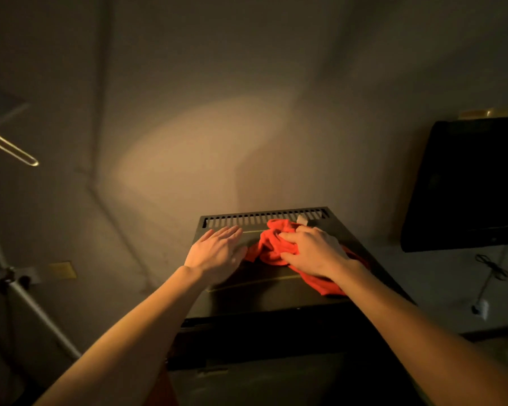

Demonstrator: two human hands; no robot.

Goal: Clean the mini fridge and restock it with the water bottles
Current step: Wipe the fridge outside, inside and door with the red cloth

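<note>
Wiping the top of the mini fridge (279,291), the cleaning step.
The right hand (311,253) is gripping a bunched red cloth (272,244) near the rear vent; the left hand (217,250) is lying flat, holding nothing. Restocking likely needs the door opened; no bottles are showing.

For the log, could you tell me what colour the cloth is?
Orange-red cloth, seen clearly in the head view.
</note>
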